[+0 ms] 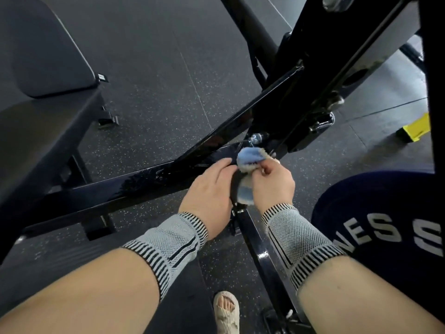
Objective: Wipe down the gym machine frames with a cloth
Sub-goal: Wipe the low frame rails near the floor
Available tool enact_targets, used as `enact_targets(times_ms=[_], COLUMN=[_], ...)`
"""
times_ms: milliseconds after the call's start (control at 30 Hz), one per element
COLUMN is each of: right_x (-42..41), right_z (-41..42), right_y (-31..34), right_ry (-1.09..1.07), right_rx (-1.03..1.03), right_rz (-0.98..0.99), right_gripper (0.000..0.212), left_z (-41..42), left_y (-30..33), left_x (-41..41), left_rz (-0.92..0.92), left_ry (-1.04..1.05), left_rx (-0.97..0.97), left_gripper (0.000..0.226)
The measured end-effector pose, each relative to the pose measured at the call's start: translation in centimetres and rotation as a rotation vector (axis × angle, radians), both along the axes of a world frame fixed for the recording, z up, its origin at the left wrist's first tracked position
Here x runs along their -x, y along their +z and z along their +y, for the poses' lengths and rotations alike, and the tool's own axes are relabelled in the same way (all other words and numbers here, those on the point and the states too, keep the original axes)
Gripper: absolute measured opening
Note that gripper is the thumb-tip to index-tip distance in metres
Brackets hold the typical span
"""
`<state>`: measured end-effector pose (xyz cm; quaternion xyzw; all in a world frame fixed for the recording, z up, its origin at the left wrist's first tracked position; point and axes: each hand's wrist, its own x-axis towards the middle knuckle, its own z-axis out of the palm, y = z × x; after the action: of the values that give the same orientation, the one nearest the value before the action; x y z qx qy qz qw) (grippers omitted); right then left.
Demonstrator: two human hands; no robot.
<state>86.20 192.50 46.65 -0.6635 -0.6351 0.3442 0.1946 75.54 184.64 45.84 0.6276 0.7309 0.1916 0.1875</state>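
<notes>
**Fingers on cloth at frame junction**

Fingers (266,170) of the right hand (273,183) are curled and pinch the blue-and-grey cloth (249,158); thumb and fingertips bunch its upper fold. Left hand (209,189) lies alongside, fingers held together and fairly straight, tips reaching to the cloth's left edge; whether they grip it cannot be told. Cloth hangs between both hands, its lower end (245,195) draped down beside the right palm. It sits on the glossy black frame beam (134,186), right where this beam meets the diagonal strut (240,116) and the lower bar (257,247). Both wrists wear grey knitted striped bands (173,239). Padded bench (43,68) at left. Dark weight plate (375,213) with white lettering at right. Speckled rubber floor (156,80) beneath. Sandalled foot (226,312) at bottom edge.
</notes>
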Motion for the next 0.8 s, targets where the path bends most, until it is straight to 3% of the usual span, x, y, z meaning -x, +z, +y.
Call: enact_targets(times_ms=[133,333,600,733,800], right_x=[-0.2,-0.1,1.4,0.0,-0.9], right_z=[0.5,-0.4,0.9,-0.4,-0.8], right_y=[-0.9,-0.8,-0.8,-1.9,-2.4], right_ry=[0.111,-0.044,0.549,0.526,0.360], right_rx=[0.000,-0.035,-0.028,-0.077,-0.114], right_rz=[-0.015,0.052,-0.373,-0.288,-0.154], right_gripper=[0.031,0.026,0.066,0.062,0.048], left_z=[3.0,4.0,2.8,2.9,3.7], left_y=[-0.7,-1.2,-1.8,-1.9,-2.1], left_x=[-0.2,-0.8,0.4,0.8,0.8], left_rz=[0.277,0.396,0.325,0.351,0.463], left_ry=[-0.174,-0.118,-0.043,-0.155,-0.279], left_rx=[0.125,0.134,0.156,0.119,0.143], left_gripper=[0.082,0.077,0.078,0.082,0.083])
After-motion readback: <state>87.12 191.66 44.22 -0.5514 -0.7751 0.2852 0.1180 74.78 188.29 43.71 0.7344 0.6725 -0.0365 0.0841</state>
